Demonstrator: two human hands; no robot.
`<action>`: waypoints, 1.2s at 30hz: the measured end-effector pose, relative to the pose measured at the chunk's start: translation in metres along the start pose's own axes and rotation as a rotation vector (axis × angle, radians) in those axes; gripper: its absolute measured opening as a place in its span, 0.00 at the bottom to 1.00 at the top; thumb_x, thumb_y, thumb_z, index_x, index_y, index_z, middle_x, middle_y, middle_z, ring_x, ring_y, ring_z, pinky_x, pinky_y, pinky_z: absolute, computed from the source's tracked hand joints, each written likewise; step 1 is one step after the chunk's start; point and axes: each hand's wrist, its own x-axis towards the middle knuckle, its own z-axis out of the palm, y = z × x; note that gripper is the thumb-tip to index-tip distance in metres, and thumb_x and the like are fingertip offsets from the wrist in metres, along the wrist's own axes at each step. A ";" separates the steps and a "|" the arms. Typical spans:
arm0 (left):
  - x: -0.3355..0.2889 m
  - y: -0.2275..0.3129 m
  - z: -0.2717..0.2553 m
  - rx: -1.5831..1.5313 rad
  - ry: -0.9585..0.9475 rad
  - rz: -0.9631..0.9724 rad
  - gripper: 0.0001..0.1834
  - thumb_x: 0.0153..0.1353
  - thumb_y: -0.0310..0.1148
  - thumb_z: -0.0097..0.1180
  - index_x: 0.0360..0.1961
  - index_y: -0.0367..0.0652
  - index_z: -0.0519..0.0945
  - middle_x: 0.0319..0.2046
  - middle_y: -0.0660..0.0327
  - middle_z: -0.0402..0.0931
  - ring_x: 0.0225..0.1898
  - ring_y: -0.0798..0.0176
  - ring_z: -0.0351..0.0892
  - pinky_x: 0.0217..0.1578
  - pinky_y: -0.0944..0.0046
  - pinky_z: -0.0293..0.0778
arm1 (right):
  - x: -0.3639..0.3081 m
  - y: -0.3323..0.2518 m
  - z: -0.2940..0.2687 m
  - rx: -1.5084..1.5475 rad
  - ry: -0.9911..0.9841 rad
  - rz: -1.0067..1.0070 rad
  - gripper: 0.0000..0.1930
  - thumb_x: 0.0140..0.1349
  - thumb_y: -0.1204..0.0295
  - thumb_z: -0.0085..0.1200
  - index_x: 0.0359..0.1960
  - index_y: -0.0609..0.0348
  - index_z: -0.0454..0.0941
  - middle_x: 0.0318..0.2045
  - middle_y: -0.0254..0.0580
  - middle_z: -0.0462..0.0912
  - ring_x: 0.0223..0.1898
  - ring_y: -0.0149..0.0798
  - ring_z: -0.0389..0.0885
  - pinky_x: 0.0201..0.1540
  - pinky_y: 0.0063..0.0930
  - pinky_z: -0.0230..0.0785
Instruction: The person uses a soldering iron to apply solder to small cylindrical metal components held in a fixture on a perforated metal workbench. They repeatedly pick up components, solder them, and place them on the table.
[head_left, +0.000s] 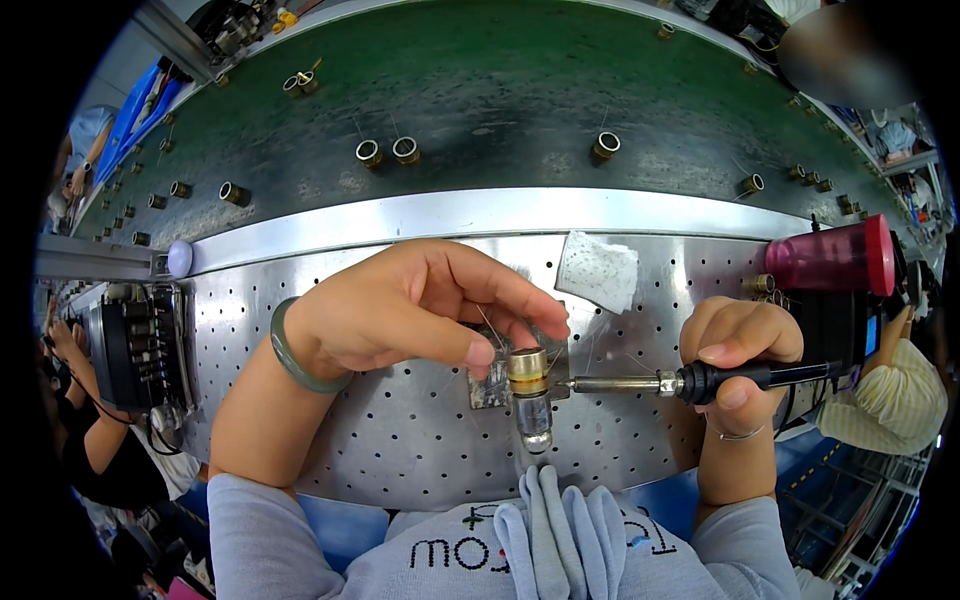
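My right hand [745, 350] is closed around the black handle of a soldering iron [620, 384], whose metal shaft points left. The iron's tip meets or nearly meets the side of a small copper-coloured coil [527, 372]. That coil sits on a shiny rounded metal holder [534, 420] over the perforated metal worktop. Just above and left of the coil is my left hand [430, 310], thumb and fingers apart, with nothing plainly between them. Thin wires run close by its fingertips. Behind the coil lies a small stained metal plate [490, 390], partly hidden.
A white cloth or sponge pad [598, 272] lies behind the plate. At the right stands a pink translucent cup [830, 257] beside several metal rings. A green conveyor belt [480, 90] carries several coils. A black device [135, 350] is at the left; other people work on both sides.
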 end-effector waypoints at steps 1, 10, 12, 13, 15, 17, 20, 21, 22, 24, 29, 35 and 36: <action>0.000 0.001 0.000 0.043 0.007 0.016 0.23 0.48 0.19 0.59 0.50 0.30 0.75 0.50 0.43 0.73 0.51 0.56 0.74 0.48 0.65 0.73 | 0.000 0.000 0.000 0.009 -0.005 0.004 0.11 0.43 0.76 0.65 0.28 0.66 0.77 0.20 0.40 0.78 0.21 0.35 0.73 0.25 0.24 0.65; 0.003 0.004 0.004 0.060 0.044 -0.030 0.18 0.48 0.24 0.63 0.42 0.31 0.81 0.39 0.51 0.79 0.38 0.62 0.77 0.47 0.66 0.70 | 0.000 -0.001 0.002 0.012 -0.013 0.014 0.12 0.42 0.76 0.66 0.28 0.66 0.77 0.22 0.41 0.78 0.22 0.35 0.74 0.27 0.24 0.66; 0.003 0.004 0.005 0.094 0.074 -0.034 0.19 0.47 0.26 0.64 0.42 0.31 0.81 0.37 0.53 0.79 0.38 0.63 0.76 0.45 0.68 0.69 | 0.000 -0.001 0.003 0.012 -0.008 0.017 0.12 0.42 0.76 0.66 0.28 0.66 0.77 0.22 0.41 0.78 0.22 0.35 0.74 0.27 0.24 0.66; 0.004 0.005 0.006 0.108 0.081 -0.026 0.19 0.47 0.27 0.65 0.42 0.31 0.81 0.36 0.54 0.79 0.39 0.64 0.76 0.44 0.69 0.69 | 0.000 -0.001 0.003 0.011 -0.006 0.019 0.12 0.42 0.76 0.66 0.28 0.66 0.77 0.22 0.41 0.78 0.22 0.35 0.74 0.27 0.24 0.66; 0.003 0.006 0.008 0.102 0.103 0.001 0.20 0.47 0.29 0.65 0.43 0.31 0.81 0.36 0.55 0.78 0.39 0.65 0.75 0.43 0.70 0.68 | 0.000 -0.001 0.003 0.006 -0.003 0.019 0.12 0.42 0.76 0.66 0.28 0.66 0.77 0.22 0.40 0.78 0.22 0.35 0.74 0.27 0.24 0.66; 0.002 0.008 0.009 0.062 0.132 0.038 0.21 0.47 0.31 0.66 0.42 0.31 0.81 0.36 0.56 0.78 0.39 0.66 0.74 0.42 0.71 0.67 | 0.000 -0.001 0.003 0.001 -0.001 0.016 0.12 0.42 0.76 0.66 0.28 0.66 0.77 0.22 0.40 0.78 0.22 0.35 0.74 0.27 0.24 0.66; 0.005 0.004 0.010 0.071 0.081 0.068 0.19 0.48 0.29 0.65 0.42 0.31 0.81 0.35 0.55 0.78 0.37 0.66 0.74 0.41 0.70 0.68 | 0.000 0.000 0.004 0.009 -0.002 0.022 0.13 0.42 0.76 0.67 0.29 0.67 0.77 0.22 0.41 0.78 0.22 0.35 0.74 0.27 0.24 0.66; 0.005 0.003 0.010 0.078 0.069 0.042 0.18 0.48 0.28 0.65 0.41 0.31 0.81 0.35 0.55 0.78 0.37 0.66 0.74 0.41 0.70 0.68 | 0.000 0.000 0.004 0.006 -0.006 0.022 0.13 0.42 0.76 0.67 0.29 0.67 0.77 0.22 0.41 0.78 0.22 0.35 0.74 0.27 0.24 0.66; 0.005 0.003 0.011 0.084 0.057 0.016 0.17 0.48 0.27 0.65 0.41 0.31 0.81 0.35 0.54 0.78 0.37 0.66 0.75 0.41 0.70 0.69 | 0.000 0.000 0.004 0.002 -0.010 0.023 0.13 0.42 0.76 0.68 0.29 0.67 0.77 0.22 0.41 0.79 0.22 0.35 0.74 0.27 0.24 0.66; 0.005 0.004 0.011 0.085 0.056 -0.017 0.16 0.48 0.26 0.64 0.40 0.31 0.82 0.35 0.54 0.78 0.37 0.65 0.75 0.40 0.70 0.70 | 0.000 0.000 0.004 -0.002 -0.017 0.031 0.14 0.41 0.77 0.68 0.29 0.67 0.78 0.22 0.41 0.79 0.22 0.35 0.74 0.27 0.24 0.66; 0.004 0.003 0.012 0.084 0.089 -0.037 0.14 0.48 0.24 0.64 0.39 0.31 0.82 0.34 0.55 0.78 0.36 0.65 0.75 0.40 0.69 0.71 | 0.000 0.000 0.005 -0.053 -0.018 0.030 0.13 0.42 0.77 0.67 0.30 0.67 0.78 0.22 0.41 0.79 0.22 0.35 0.74 0.26 0.24 0.65; 0.004 0.003 0.015 0.061 0.089 -0.027 0.15 0.48 0.25 0.64 0.40 0.31 0.82 0.33 0.55 0.78 0.36 0.65 0.75 0.40 0.70 0.70 | -0.002 -0.001 0.000 0.004 0.003 0.044 0.12 0.42 0.77 0.67 0.29 0.67 0.78 0.23 0.42 0.79 0.22 0.35 0.75 0.27 0.24 0.65; 0.004 0.003 0.015 0.063 0.088 -0.027 0.15 0.48 0.25 0.64 0.40 0.31 0.82 0.33 0.55 0.78 0.36 0.65 0.75 0.40 0.70 0.70 | -0.002 -0.001 0.000 0.003 -0.001 0.039 0.12 0.42 0.77 0.67 0.29 0.67 0.78 0.23 0.42 0.79 0.22 0.35 0.75 0.27 0.24 0.66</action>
